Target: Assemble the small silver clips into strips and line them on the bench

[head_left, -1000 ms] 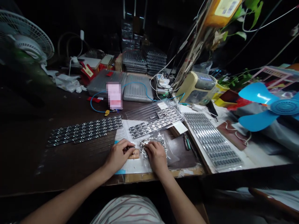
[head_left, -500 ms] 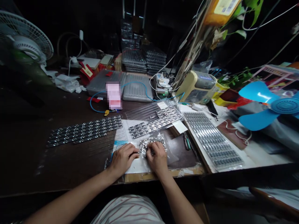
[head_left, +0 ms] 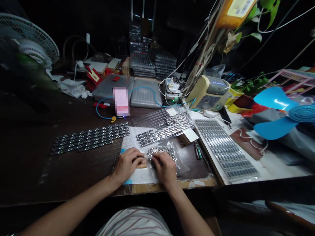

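Note:
My left hand is closed in a pinch at the edge of a small tan block; what its fingertips hold is too small to make out. The block lies on a white sheet. Just to the right, my right hand has thumb and fingers bent together at the left side of a pile of small shiny metal parts on clear plastic. Whatever is between those fingertips is hidden. Behind the hands lies a clear ribbed tray, partly filled with rows of metal-and-black strips.
More dark strips lie in rows at left. A filled tray rests on the white surface at right, near a blue fan. A screwdriver lies beside the pile. A phone and blue cable are farther back.
My right hand has moved slightly left, from over the metal parts to their left side. My left fingers have lifted a little, showing more of the tan block.

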